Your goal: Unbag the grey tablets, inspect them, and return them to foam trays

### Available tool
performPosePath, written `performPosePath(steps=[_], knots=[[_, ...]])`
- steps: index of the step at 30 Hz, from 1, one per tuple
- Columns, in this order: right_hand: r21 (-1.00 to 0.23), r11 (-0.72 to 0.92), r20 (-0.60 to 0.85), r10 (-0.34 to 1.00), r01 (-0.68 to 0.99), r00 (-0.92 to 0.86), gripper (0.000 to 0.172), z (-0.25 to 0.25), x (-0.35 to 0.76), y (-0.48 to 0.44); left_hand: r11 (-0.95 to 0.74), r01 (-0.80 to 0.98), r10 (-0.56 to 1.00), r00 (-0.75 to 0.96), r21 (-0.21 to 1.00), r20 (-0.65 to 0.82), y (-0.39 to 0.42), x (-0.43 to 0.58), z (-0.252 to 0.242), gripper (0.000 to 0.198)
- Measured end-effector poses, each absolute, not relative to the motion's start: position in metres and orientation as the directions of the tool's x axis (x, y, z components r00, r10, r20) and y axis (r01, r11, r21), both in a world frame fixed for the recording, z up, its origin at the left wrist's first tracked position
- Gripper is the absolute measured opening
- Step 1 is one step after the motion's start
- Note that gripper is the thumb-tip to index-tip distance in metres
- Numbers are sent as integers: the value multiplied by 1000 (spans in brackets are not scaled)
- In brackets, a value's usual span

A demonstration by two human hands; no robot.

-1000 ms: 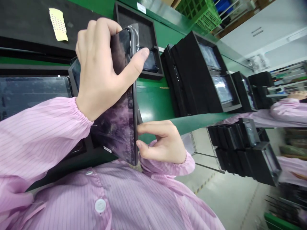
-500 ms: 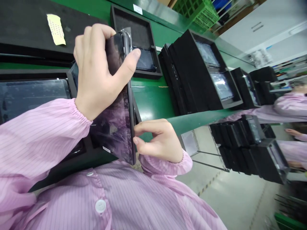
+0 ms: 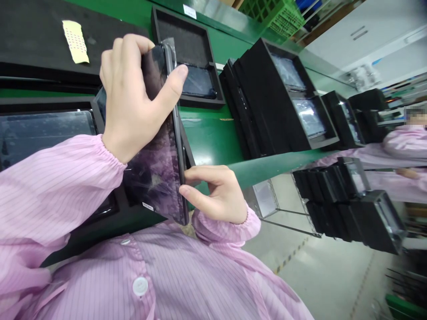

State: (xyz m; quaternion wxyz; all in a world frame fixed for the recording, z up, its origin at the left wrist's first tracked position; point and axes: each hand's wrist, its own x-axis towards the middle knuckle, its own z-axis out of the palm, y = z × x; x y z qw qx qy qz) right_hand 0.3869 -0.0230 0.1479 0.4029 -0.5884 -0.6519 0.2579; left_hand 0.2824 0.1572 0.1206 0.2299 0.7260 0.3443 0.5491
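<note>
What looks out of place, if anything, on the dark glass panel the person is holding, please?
A clear plastic film sticks out past the top corner of the dark glass panel in the left hand. It looks odd because it stands loose rather than lying flat. The right hand pinches the panel's edge.

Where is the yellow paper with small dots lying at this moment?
In the head view, the yellow dotted paper lies at upper left on the black foam pad, just above the person's left hand, which grips the dark tablet.

Green workbench (image 3: pixel 210 140); black foam trays (image 3: pixel 187 40) lie on it, some stacked
</note>
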Motion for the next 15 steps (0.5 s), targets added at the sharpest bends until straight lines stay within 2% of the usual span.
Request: performPosePath(steps=[7, 15], knots=[[-815, 187, 200, 979, 549, -37, 26, 148, 389, -21, -656, 280, 754, 208, 701, 623, 155, 280, 123, 36], [-830, 163, 184, 983, 533, -14, 19, 146, 388, -23, -652, 268, 757, 175, 710, 629, 158, 281, 118, 37]])
